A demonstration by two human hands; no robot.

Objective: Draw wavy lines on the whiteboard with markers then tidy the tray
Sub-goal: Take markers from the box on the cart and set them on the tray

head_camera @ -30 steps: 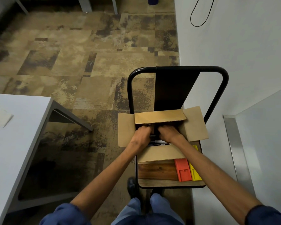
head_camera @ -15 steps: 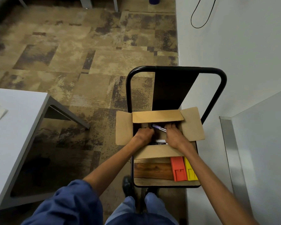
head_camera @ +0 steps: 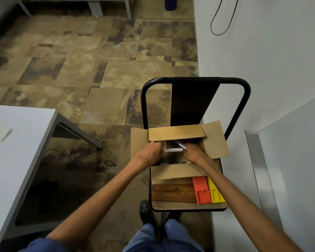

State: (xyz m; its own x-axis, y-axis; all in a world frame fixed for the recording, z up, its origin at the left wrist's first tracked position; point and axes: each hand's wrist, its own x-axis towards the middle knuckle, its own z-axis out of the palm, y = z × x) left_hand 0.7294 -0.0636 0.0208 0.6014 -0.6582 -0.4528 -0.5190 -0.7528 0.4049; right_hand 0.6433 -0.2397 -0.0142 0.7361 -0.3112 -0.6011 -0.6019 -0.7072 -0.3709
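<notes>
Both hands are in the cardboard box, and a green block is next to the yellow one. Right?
Not quite: in the head view, an orange block, not a green one, lies beside the yellow block. The left hand and right hand are in the cardboard box.

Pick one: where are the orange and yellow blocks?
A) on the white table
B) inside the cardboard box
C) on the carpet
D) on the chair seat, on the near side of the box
D: the orange block and yellow block lie side by side on the chair seat, outside the cardboard box, on its near side.
</notes>
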